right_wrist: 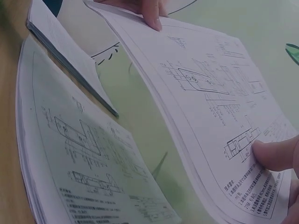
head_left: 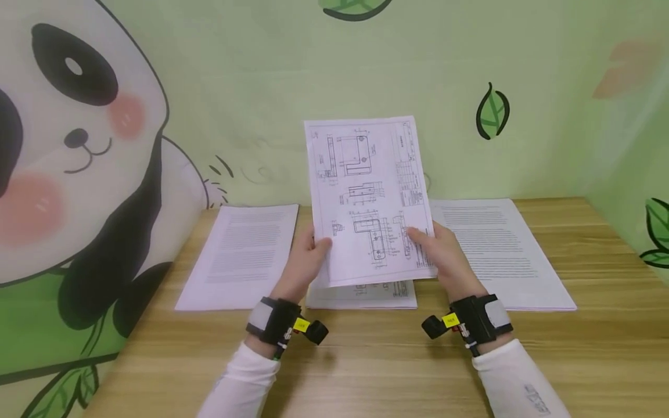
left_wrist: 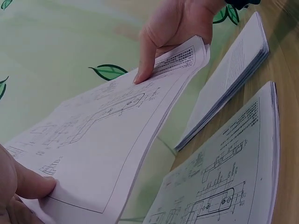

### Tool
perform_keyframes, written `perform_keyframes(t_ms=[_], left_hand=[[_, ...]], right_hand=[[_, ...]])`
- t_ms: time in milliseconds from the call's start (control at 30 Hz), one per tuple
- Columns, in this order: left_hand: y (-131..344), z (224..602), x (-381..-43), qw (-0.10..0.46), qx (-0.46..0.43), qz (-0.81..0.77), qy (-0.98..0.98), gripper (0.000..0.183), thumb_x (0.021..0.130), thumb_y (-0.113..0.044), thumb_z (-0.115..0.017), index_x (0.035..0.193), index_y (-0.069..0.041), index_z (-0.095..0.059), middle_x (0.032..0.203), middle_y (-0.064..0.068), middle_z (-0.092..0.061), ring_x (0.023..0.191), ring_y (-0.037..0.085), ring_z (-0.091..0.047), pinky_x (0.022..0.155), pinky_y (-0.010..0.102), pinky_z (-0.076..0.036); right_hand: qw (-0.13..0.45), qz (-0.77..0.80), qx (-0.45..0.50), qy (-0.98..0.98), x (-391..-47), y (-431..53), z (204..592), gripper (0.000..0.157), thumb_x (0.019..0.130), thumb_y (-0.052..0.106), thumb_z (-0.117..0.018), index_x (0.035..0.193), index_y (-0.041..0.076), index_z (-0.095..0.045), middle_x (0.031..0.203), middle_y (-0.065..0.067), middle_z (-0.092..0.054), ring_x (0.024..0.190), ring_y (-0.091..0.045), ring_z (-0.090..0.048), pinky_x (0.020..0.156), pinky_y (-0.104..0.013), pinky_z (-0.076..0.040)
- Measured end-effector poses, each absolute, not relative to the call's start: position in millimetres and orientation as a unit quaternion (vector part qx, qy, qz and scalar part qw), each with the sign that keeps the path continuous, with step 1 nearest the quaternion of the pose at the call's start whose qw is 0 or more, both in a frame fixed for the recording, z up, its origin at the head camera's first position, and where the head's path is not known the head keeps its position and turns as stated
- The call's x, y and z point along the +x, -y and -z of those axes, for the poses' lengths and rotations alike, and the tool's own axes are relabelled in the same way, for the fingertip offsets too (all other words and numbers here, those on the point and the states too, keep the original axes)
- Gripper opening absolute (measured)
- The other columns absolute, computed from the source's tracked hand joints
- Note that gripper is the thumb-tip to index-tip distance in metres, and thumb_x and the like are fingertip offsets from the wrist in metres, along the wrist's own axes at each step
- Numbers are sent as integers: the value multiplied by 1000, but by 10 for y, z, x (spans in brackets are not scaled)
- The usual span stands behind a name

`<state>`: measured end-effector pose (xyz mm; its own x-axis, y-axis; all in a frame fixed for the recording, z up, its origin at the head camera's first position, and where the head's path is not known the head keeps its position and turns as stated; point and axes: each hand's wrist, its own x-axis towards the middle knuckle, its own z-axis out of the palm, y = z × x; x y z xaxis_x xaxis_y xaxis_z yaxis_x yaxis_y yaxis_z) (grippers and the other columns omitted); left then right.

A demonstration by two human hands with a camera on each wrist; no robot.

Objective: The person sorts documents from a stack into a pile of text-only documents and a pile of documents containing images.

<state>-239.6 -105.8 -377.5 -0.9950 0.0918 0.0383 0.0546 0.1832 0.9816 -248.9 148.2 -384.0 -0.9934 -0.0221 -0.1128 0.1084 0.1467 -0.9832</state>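
Both hands hold a thin stack of white drawing sheets [head_left: 366, 191] raised above the table, its top sheet printed with technical line drawings. My left hand [head_left: 303, 261] grips the left edge, thumb on top and fingers behind. On the right edge my right hand [head_left: 446, 255] pinches the same way, its thumb [right_wrist: 275, 154] lying on the print. Below the held sheets lies another stack of drawings [left_wrist: 219, 186], mostly covered by them in the head view. Several layered page edges show along the held stack in both wrist views.
A stack of text pages [head_left: 240, 249] lies on the wooden table [head_left: 366, 360] at the left, and another text stack [head_left: 502, 255] at the right. Behind the table hangs a green backdrop [head_left: 251, 87] with a panda and leaves. Each wrist wears a black strap [head_left: 279, 322] with a camera.
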Motion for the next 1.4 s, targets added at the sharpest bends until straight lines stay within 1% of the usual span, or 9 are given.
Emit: perform_keyframes(t_ms=[133, 267, 367, 533, 700, 833, 1033, 1300, 1400], left_hand=[[989, 3854, -2440, 11, 24, -628, -778, 44, 96, -16, -44, 140, -18, -39, 130, 6, -56, 109, 23, -58, 92, 43, -50], [979, 3987, -2499, 18, -12, -605, -796, 48, 96, -19, -46, 142, -16, -35, 143, 6, -45, 128, 22, -45, 109, 48, -37], [994, 4078, -2541, 23, -33, -588, -808, 49, 95, -20, -48, 142, -16, -35, 145, 7, -42, 134, 23, -39, 113, 49, -31], [1075, 4171, -2587, 22, -58, -567, -821, 47, 92, -20, -54, 137, -16, -42, 135, 13, -52, 122, 28, -50, 106, 49, -40], [1183, 4255, -2600, 28, -60, -542, -838, 46, 90, -16, -56, 134, -8, -46, 130, 20, -55, 114, 31, -55, 100, 49, -45], [1257, 4315, -2610, 30, -56, -523, -850, 43, 88, -14, -58, 130, -5, -50, 125, 21, -59, 108, 32, -58, 95, 47, -48], [1308, 4352, -2615, 31, -65, -485, -871, 42, 86, -17, -62, 127, -6, -56, 120, 20, -61, 100, 31, -61, 87, 45, -52], [1339, 4365, -2625, 28, -72, -426, -901, 49, 84, -21, -65, 130, -8, -54, 107, 16, -65, 89, 27, -61, 72, 36, -52], [1334, 4365, -2621, 24, -75, -405, -911, 46, 84, -22, -64, 127, -8, -57, 103, 15, -66, 85, 26, -61, 65, 32, -50]], right_hand=[[55, 639, 36, -767, -2503, -1527, 3901, 47, 92, 36, -54, 134, 16, -48, 117, -11, -63, 90, -13, -66, 69, -27, -55], [59, 626, 27, -777, -2523, -1515, 3962, 47, 94, 26, -53, 138, 13, -43, 118, -15, -62, 89, -15, -66, 66, -26, -57], [59, 619, 20, -783, -2530, -1500, 4006, 50, 94, 19, -51, 141, 11, -37, 120, -17, -61, 91, -19, -65, 66, -25, -56], [74, 593, 24, -802, -2555, -1444, 4090, 50, 93, 13, -51, 141, 8, -38, 123, -18, -60, 95, -21, -63, 69, -23, -53], [84, 566, 19, -820, -2582, -1382, 4189, 52, 90, 11, -55, 140, 7, -39, 122, -18, -62, 94, -22, -64, 72, -25, -53], [90, 546, 12, -833, -2589, -1331, 4261, 54, 89, 10, -57, 140, 7, -39, 117, -19, -64, 89, -21, -66, 69, -26, -54], [86, 516, 14, -852, -2584, -1294, 4325, 60, 87, 11, -61, 141, 4, -38, 116, -21, -65, 89, -23, -66, 69, -28, -55], [43, 452, 9, -891, -2572, -1315, 4331, 57, 84, 12, -63, 136, 0, -45, 98, -19, -63, 76, -20, -59, 59, -22, -45], [40, 441, 6, -896, -2572, -1333, 4328, 49, 84, 13, -63, 130, 0, -52, 94, -17, -62, 75, -21, -57, 59, -23, -43]])
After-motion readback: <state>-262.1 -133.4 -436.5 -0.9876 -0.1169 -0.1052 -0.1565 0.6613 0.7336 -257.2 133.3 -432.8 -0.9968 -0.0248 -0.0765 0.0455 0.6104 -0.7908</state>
